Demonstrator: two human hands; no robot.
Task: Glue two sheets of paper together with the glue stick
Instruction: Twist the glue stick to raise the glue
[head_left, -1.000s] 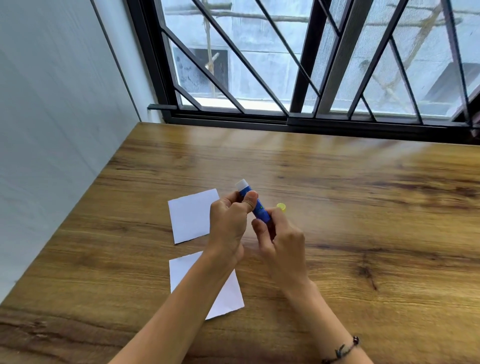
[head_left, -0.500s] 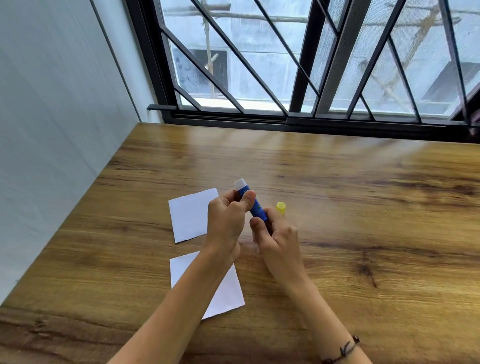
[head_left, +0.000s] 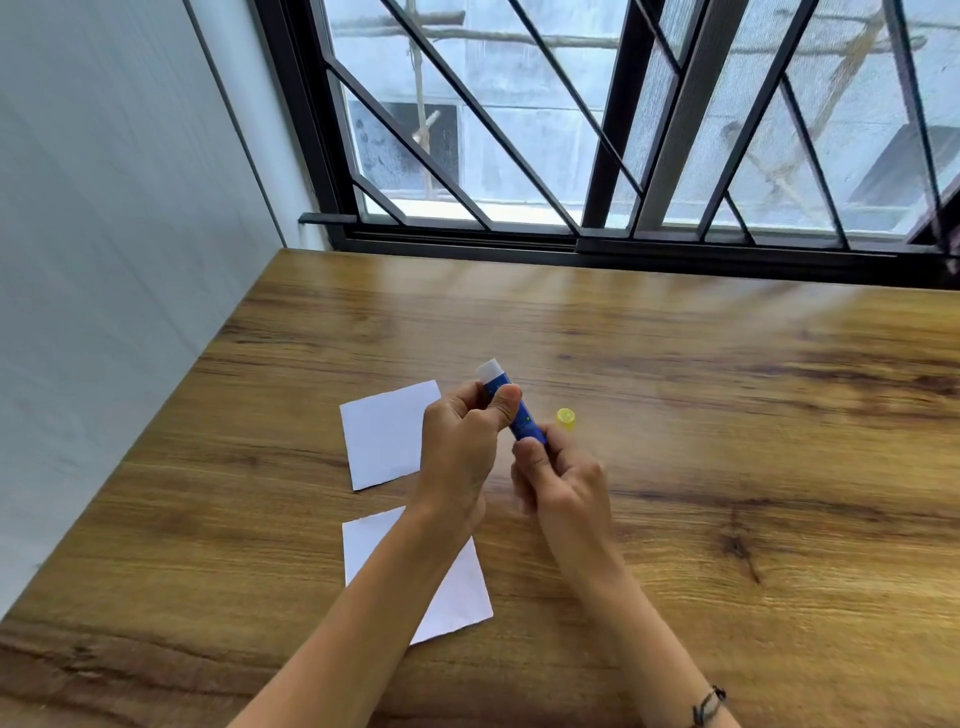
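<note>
A wooden table (head_left: 675, 415) with strong grain and dark knots fills the lower view, glossy with window glare. Its far edge meets a black-framed window (head_left: 613, 156) with slanted bars; its left edge runs along a pale wall (head_left: 104, 260). Outside, a grey building face and blurred scaffolding poles show through the glass.

Both hands hold a blue glue stick (head_left: 522, 418) above the table's middle, tilted, with the bare white glue end pointing up and away to the left. The left hand (head_left: 460, 452) is curled round the upper barrel, thumb pressed on its near side. The right hand (head_left: 563, 480) is closed on the lower end, fingertips pinched round the base. There is a small yellow-green mark on the barrel; any print there is too small to read.

A yellow cap (head_left: 565, 419) sits on the table just beyond the right hand, apart from the stick.

Two white paper squares lie left of centre. The far sheet (head_left: 387, 434) is flat beside the left hand, its right edge hidden behind it. The near sheet (head_left: 457, 592) lies under the left forearm, partly covered, with a strip of bare wood between the two sheets.

The right half of the table is bare wood, as is the stretch up to the window. A dark bracelet (head_left: 707, 705) circles the right wrist
</note>
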